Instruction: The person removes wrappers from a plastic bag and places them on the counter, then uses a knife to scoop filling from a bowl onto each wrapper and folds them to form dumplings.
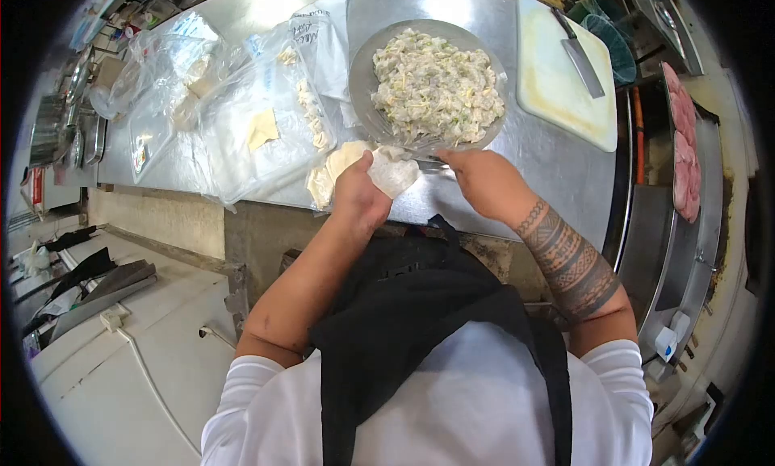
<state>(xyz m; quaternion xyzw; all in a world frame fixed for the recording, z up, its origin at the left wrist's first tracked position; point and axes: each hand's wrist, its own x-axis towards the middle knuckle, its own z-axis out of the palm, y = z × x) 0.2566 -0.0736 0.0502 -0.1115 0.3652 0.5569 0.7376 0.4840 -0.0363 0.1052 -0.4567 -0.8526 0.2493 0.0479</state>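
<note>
My left hand is closed around thin pale dough wrappers, the thumb lying on top. The wrappers sit at the table's near edge, just below a round metal bowl. A chunky pale filling with green and yellow bits is heaped in the bowl. My right hand grips a slim metal utensil that points left toward the wrappers; its tip is partly hidden by the dough and the bowl's rim. More folded dough sheets in plastic lie beside my left hand.
A clear plastic sheet holds a square wrapper and a row of small folded dumplings. Crumpled bags lie at far left. A cleaver rests on a white cutting board. Pink meat sits on a tray at right.
</note>
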